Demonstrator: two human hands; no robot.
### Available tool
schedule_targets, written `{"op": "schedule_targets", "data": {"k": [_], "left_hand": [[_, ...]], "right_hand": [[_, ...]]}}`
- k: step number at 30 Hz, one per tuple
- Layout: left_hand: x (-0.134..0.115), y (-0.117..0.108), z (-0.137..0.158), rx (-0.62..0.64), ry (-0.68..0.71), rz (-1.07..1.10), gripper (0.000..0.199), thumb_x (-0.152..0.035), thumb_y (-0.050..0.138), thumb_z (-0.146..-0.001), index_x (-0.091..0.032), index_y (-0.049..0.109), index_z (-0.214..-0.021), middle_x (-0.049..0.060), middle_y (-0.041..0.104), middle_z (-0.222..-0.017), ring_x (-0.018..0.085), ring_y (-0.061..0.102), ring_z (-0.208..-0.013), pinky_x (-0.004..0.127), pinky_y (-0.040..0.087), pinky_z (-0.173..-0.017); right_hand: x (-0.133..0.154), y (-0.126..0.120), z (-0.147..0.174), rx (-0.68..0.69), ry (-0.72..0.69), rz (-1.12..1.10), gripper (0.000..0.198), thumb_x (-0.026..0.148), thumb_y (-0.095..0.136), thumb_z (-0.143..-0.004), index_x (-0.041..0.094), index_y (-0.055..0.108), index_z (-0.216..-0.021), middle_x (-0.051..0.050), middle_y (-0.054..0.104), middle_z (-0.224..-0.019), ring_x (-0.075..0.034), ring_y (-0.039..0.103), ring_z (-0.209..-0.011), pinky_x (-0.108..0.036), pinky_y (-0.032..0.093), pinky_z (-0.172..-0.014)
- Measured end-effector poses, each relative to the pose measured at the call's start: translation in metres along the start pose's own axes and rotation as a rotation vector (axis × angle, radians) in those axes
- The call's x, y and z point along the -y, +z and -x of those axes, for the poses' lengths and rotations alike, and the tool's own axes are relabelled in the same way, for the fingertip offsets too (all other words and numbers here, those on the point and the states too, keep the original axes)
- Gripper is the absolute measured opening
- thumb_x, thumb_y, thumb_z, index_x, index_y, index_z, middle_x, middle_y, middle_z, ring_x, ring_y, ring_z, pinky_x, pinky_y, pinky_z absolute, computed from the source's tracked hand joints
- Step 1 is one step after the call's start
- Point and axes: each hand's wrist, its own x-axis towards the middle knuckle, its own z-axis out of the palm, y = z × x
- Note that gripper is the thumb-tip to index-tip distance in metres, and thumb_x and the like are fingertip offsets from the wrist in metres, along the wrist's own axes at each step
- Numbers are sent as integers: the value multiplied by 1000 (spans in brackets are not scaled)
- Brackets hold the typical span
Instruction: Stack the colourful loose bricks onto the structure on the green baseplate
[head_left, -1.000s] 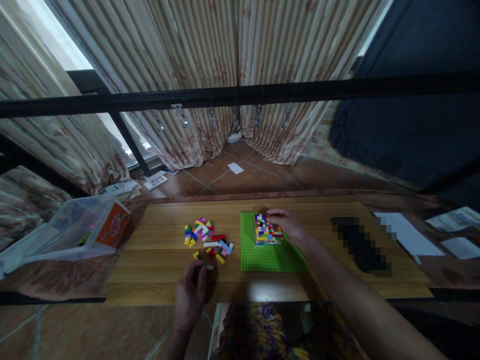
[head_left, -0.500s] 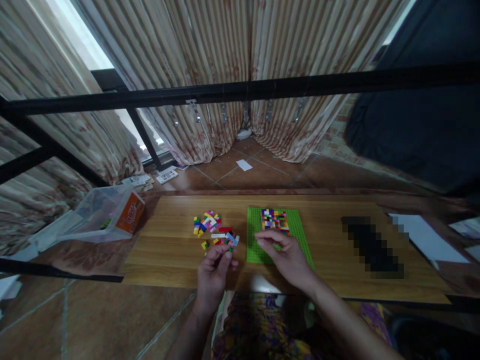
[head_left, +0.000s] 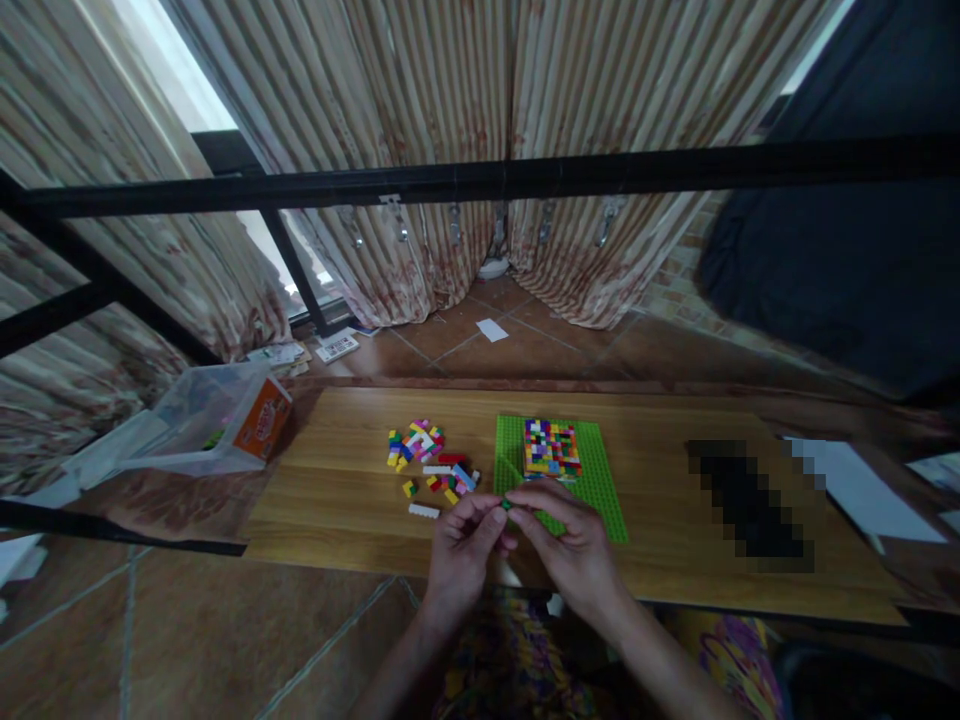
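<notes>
The left hand [head_left: 461, 545] and the right hand [head_left: 574, 540] meet in front of the person, fingertip to fingertip, at the near left corner of the green baseplate [head_left: 602, 495]. Both hands grasp a small green brick [head_left: 506, 505] in a pinch between thumb and fingers; the brick is largely covered by the fingertips, so its stud count cannot be read. The baseplate lies flat on the wooden table [head_left: 322, 510], its near left part hidden by the hands. A multicoloured brick assembly [head_left: 551, 447] is seated on the upper middle part of the baseplate, just beyond the right hand. Left of the baseplate, and apart from it, lies a loose brick pile [head_left: 416, 445] in mixed colours. Nearer the left hand are a long red brick [head_left: 452, 459], a light blue brick [head_left: 463, 477] lying at an angle, and several yellow pieces. A long white brick [head_left: 424, 511] lies apart from these, near the left hand. At the table's right side is a dark, pixelated object [head_left: 750, 505]. A clear plastic bin [head_left: 187, 460] with an orange label [head_left: 262, 415] stands beyond the table's left end.
</notes>
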Motion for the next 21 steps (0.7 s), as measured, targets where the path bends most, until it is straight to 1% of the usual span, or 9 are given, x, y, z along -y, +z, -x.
{"op": "schedule_targets", "data": {"k": [4,8,11,15,18,21], "left_hand": [[9,1,5,28,-84,76,33,-43,76,-68,-14,65,-81,-2,64,-61,10,58,-51,21,45,-51],[17,1,8,43,-135,88,34,-45,77,-67,-14,63,-71,-2,62,-57,9,56,-49,19,42,-49],[20,0,9,68,-156,89,38,-49,75,-68,-13,60,-66,-1,61,-52,8,53,-46,19,40,-49],[20,1,11,88,-164,79,42,-52,73,-70,-13,59,-63,0,60,-49,8,51,-44,19,38,-49],[20,1,12,105,-177,74,44,-54,71,-71,-13,59,-62,0,60,-48,8,51,-44,19,38,-49],[21,-1,12,119,-209,88,42,-52,71,-71,-12,60,-62,1,60,-49,8,52,-46,19,37,-49]], "right_hand": [[-5,-7,9,99,-97,158,22,24,56,-91,32,70,-105,-3,68,-97,-19,64,-90,-31,52,-77],[-7,-14,16,204,-129,270,25,22,52,-92,29,66,-112,-5,68,-99,-19,63,-91,-32,52,-78],[-6,-16,19,274,-148,328,22,22,51,-93,27,63,-111,-5,67,-98,-19,62,-90,-32,51,-77],[-6,-14,21,307,-135,369,19,21,51,-94,25,61,-108,-5,66,-98,-18,61,-89,-31,50,-77],[-4,-12,21,327,-106,358,17,22,48,-95,25,61,-105,-4,65,-96,-18,61,-88,-30,50,-76],[-3,-11,21,371,-69,341,19,22,43,-97,24,62,-99,-4,64,-92,-17,61,-84,-30,50,-74]]}}
